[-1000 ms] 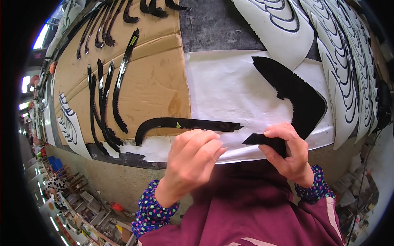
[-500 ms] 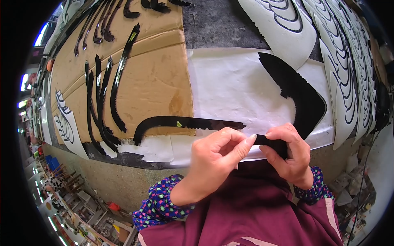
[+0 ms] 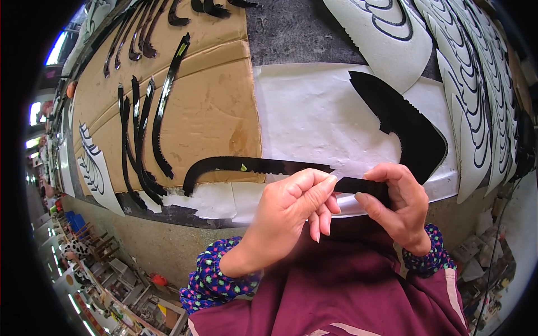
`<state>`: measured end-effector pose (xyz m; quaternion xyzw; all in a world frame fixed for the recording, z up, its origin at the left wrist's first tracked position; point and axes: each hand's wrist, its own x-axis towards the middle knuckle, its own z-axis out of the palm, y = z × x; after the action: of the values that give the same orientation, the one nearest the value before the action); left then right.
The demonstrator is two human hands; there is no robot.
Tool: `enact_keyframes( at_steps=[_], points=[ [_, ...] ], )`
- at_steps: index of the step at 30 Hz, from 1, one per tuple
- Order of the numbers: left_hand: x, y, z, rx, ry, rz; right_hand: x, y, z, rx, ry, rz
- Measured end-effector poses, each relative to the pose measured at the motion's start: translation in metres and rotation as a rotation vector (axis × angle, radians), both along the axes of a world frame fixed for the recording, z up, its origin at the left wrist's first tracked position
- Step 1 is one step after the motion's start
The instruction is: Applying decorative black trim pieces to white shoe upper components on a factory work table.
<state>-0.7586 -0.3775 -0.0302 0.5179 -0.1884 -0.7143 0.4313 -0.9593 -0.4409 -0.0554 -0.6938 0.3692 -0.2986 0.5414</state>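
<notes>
Clamping a black piece (image 3: 361, 185), my right grip (image 3: 404, 203) apparently steadies it; my left grip (image 3: 287, 210), pinched together, adjoins its exposed end, contents indeterminate.

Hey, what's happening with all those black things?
Someone's right hand holds a black end piece between thumb and fingers, and the left hand is right at its tip; whether it grips it, I can't tell. A wide, bent black piece lies on a white sheet just beyond; the right hand hides whether they join. More black strips lie on brown cardboard to the left.
</notes>
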Motion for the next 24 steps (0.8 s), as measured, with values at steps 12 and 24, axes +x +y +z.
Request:
enact_keyframes(
  at_steps=[12, 24],
  points=[
    [-0.011, 0.005, 0.002, -0.141, -0.605, -0.023, -0.001, 0.001, -0.005, -0.066, 0.003, 0.028],
    [0.004, -0.003, 0.010, -0.019, -0.274, 0.076, -0.004, 0.001, -0.004, 0.063, -0.036, -0.008]
  ],
)
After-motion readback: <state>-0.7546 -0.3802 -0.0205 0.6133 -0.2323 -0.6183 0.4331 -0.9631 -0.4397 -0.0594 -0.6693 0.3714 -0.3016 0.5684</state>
